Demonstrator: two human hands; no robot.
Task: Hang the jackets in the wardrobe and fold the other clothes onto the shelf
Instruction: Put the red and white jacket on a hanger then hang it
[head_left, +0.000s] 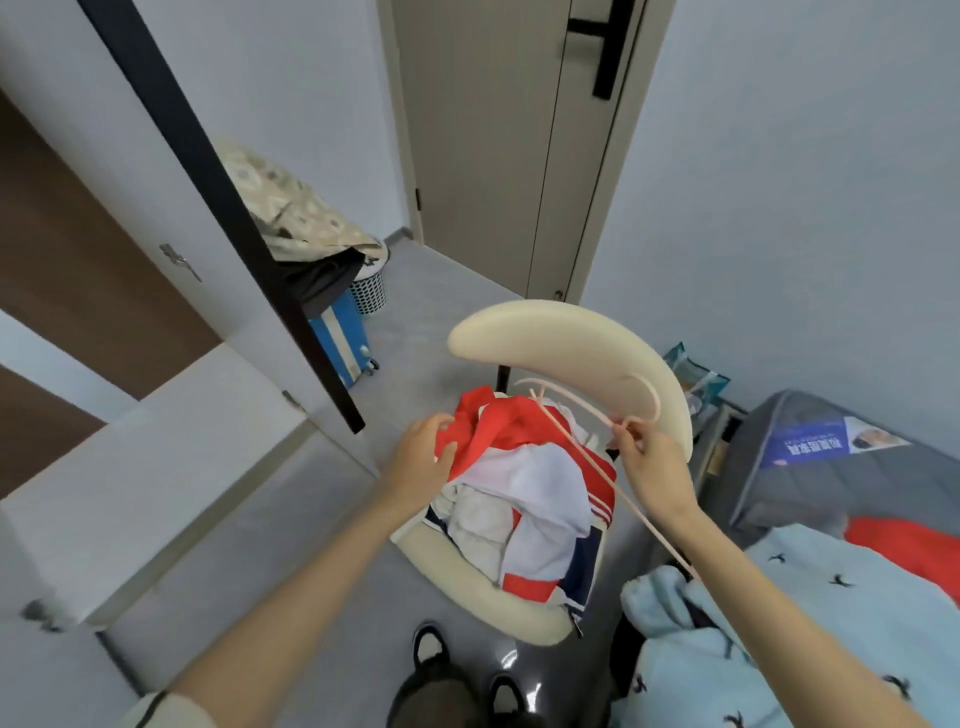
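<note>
Picking through heaped clothes.
Left hand (423, 457) is gripping crumpled red jacket (498, 431); right hand (652, 467) is pinching thin pink hanger (571, 438).

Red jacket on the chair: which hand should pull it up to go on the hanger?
Left, probably. The left hand grips the red jacket lying on the chair, so it can lift it. The right hand is busy pinching the pink hanger near its hook.
</note>
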